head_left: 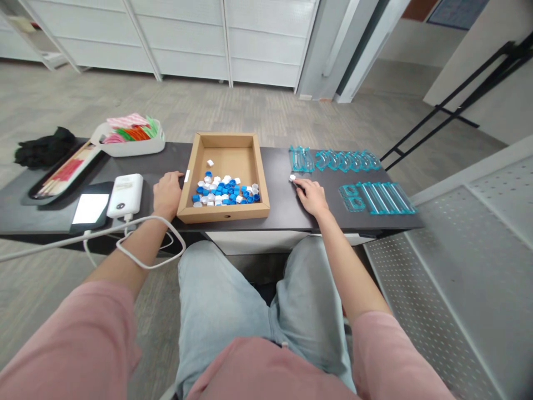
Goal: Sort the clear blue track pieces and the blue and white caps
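Observation:
A shallow cardboard box [265, 191] lies on the dark table in front of me, with many small white and blue hexagonal pieces [225, 189] heaped toward its near side. One white piece [210, 163] sits apart, farther back in the box. My left hand [167, 194] rests palm down on the table beside the box's left wall, holding nothing that I can see. To the right of the box, my right hand [312, 195] has its fingertips on a single white hexagonal piece [292, 178] at the tabletop.
Teal transparent plastic parts [347, 160] stand in rows at the right, with more teal bars [387, 198] nearer. At left are a white power bank [125, 195] with a cable over my left forearm, a phone [89, 208], a black tray [35, 194], a white basket [137, 148] and black cloth [45, 147].

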`<state>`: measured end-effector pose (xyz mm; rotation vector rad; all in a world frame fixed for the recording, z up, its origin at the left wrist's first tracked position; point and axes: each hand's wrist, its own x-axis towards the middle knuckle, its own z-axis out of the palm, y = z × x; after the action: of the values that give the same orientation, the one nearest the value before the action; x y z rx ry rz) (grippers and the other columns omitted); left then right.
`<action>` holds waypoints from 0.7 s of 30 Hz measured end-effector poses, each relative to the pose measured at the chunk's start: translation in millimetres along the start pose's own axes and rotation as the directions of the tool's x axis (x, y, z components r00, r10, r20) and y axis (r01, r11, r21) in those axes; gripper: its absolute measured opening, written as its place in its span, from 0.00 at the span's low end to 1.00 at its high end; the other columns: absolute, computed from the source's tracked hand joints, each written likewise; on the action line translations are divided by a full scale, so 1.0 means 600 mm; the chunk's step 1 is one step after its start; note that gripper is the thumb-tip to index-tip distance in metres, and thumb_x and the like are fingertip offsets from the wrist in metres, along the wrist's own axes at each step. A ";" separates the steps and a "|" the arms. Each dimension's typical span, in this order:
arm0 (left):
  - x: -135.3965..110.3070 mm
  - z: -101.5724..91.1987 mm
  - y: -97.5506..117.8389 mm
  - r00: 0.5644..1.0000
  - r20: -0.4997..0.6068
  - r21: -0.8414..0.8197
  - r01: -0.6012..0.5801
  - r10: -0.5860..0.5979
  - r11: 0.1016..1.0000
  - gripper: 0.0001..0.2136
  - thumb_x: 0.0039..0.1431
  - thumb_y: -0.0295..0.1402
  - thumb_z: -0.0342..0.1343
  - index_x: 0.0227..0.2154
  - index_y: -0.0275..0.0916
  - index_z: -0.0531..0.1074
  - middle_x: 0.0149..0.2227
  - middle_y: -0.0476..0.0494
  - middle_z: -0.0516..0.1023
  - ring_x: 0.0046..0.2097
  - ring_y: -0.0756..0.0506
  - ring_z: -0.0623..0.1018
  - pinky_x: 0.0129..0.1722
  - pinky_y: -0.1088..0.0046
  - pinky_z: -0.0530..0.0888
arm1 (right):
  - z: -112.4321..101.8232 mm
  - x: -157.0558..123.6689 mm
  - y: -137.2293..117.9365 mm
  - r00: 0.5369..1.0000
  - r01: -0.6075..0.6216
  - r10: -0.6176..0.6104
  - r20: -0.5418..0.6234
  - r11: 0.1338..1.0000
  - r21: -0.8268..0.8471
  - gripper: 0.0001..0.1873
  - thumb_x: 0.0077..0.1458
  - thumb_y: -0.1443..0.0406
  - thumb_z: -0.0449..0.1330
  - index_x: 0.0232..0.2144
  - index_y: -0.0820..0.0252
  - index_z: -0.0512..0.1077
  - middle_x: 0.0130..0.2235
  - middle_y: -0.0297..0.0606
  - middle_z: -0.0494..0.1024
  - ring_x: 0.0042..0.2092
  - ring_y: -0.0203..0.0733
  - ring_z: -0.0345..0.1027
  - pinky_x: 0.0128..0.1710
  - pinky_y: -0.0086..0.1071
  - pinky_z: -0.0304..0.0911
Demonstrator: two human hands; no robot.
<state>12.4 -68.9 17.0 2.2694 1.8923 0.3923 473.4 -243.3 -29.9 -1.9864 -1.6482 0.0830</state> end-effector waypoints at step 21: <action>-0.002 0.018 -0.002 0.997 -0.076 0.015 -0.015 0.016 1.000 0.23 0.78 0.29 0.47 0.69 0.40 0.75 0.73 0.30 0.76 0.73 0.32 0.74 0.71 0.52 0.71 | 0.070 0.249 -0.372 0.721 0.631 -0.574 0.388 0.775 -0.024 0.21 0.74 0.67 0.57 0.63 0.57 0.80 0.66 0.52 0.81 0.64 0.62 0.75 0.61 0.51 0.67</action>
<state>14.1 -69.2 6.4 2.3110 1.9211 0.4756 295.2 -68.4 77.9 -1.4789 -2.5507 0.0772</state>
